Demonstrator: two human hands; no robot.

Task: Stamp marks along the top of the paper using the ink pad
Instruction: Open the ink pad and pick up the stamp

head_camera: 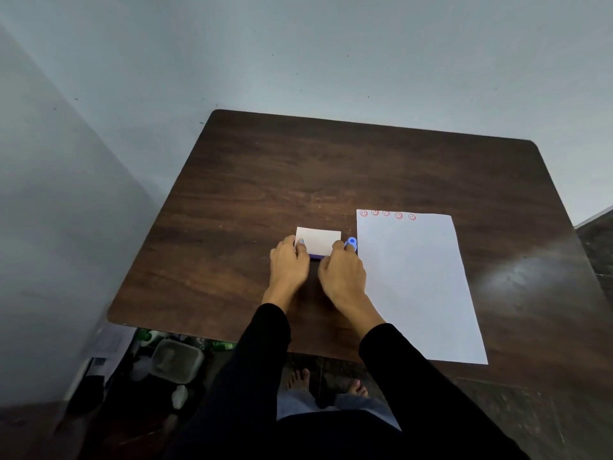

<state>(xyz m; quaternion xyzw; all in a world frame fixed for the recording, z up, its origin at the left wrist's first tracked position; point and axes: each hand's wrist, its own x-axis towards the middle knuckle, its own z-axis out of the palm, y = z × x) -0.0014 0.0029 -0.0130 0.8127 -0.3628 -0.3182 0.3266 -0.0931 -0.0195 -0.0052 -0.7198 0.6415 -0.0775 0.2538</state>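
**A:** Paper (414,287), a plain white sheet, is lying flat on the right half of the dark wood-grain counter (298,167), its near corner reaching the front edge. Five red smiley-face marks (386,214) are running along its top edge from the left corner to about the middle; the right part of that edge is showing bare. No words or brand names are readable anywhere.

**B:** And the ink pad?

**A:** Ink pad (317,243) is sitting just left of the sheet, near the counter's middle. Its white rectangular lid is facing up, with a purple base peeking out at the near edge. Whether the lid is fully closed, I cannot tell.

**B:** What are the hands doing?

**A:** Left hand (288,267) is gripping the pad's left end, fingers curled over the lid's edge. Right hand (341,273) is pressing on the pad's right end, fingers bent. A small blue rounded stamp (351,243) is showing at the right fingertips, between pad and paper; whether those fingers are actually holding it is unclear. Both arms are wearing black sleeves.

**B:** Room to move?

**A:** Counter, with rounded corners, is standing close to a grey-blue wall, and its far half and left side are lying open. Below its near-left edge, a grey plastic tub (177,360) and clutter are sitting on the floor.
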